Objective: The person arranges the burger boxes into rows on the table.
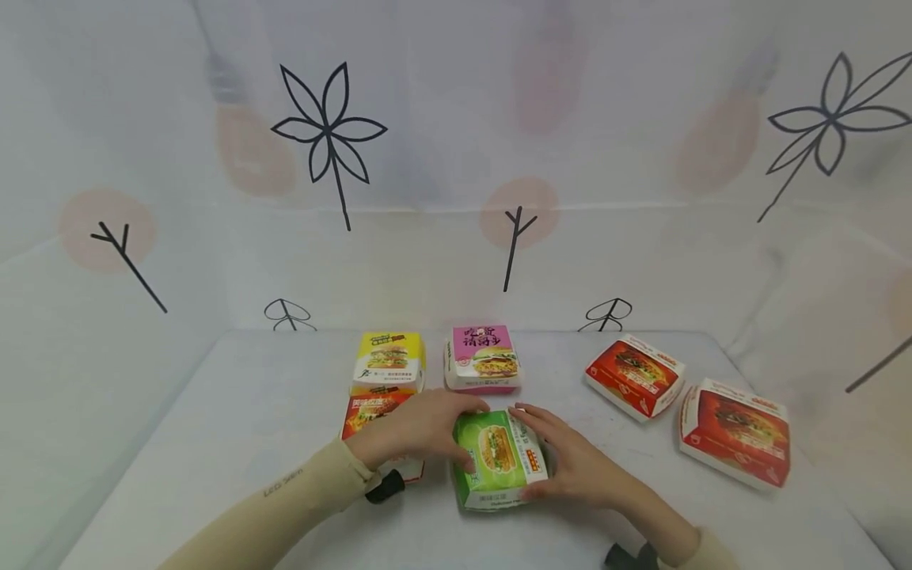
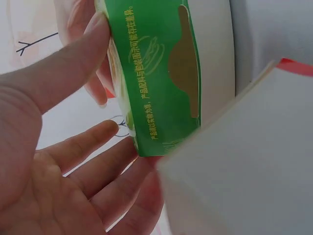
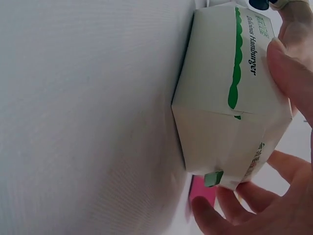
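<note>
Pale cloth, printed with black line-drawn flowers, hangs behind a white tabletop, and we pick it up on the left: a beige sleeve cuts in from the bottom edge. Just left of centre sits a yellow-and-white burger box, and right in front of it a red-topped burger box, partly covered by the left arm.

Now the left hand: fingers spread and nearly straight, index off in the air, thumb touching the top edge of the green hamburger box. That box is at lower centre, flat on its base, with a purple-topped burger box beyond it. On its right, the right hand has it between a thumb at the near corner and fingers bent round the far one. Farther right, two red burger boxes lie askew.

Here's the key relation: green box between both palms, right of the left fingers, left of the right ones, each hand about equally near. It looks almost square, so no long axis stands out.

Some left fingertips vanish behind the box's corner; how firmly they press, I can't tell. A blurred white carton blocks the left wrist view's lower right.
</note>
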`<state>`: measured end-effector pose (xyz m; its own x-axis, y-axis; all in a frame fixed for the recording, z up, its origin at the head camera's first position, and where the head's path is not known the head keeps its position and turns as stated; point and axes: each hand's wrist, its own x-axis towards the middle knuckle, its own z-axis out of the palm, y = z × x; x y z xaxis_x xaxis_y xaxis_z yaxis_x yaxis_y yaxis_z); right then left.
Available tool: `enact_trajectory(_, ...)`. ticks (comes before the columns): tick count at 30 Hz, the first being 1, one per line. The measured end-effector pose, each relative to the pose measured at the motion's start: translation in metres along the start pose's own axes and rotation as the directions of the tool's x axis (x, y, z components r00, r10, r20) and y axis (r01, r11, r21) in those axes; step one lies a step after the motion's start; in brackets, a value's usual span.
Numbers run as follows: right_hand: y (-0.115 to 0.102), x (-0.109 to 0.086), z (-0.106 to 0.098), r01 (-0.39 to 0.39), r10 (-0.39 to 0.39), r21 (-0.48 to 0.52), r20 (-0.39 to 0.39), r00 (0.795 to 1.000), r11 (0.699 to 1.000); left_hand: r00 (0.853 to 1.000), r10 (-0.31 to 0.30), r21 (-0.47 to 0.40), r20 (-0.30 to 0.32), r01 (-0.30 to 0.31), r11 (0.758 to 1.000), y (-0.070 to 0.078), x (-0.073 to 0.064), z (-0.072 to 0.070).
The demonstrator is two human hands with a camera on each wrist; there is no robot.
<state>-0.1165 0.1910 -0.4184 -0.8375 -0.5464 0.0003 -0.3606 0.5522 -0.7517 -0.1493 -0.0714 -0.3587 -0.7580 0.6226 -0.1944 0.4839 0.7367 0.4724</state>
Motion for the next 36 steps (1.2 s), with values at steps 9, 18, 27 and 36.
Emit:
enact_trajectory(9, 0.0, 0.0, -0.001, -0.015, 0.015, -0.02, 0.004, 1.0, 1.0, 1.0, 0.007, 0.045, 0.022, -0.008, 0.999, 0.002, -0.003, 0.001)
enact_trajectory(18, -0.002, -0.001, 0.0, -0.019, 0.019, -0.026, -0.004, 1.0, 0.999, 0.999, 0.012, 0.11, 0.036, -0.016, 0.994, 0.006, -0.006, 0.003)
enact_trajectory(27, -0.002, -0.003, -0.003, -0.02, 0.021, -0.041, 0.02, 1.0, 0.999, 0.999, 0.029, 0.144, 0.019, -0.031, 0.989, 0.005, -0.008, 0.0)
enact_trajectory(36, 0.004, -0.009, -0.019, -0.011, 0.014, -0.059, 0.044, 0.999, 0.998, 0.994, -0.082, 0.076, -0.065, 0.087, 0.993, 0.002, -0.013, -0.002)
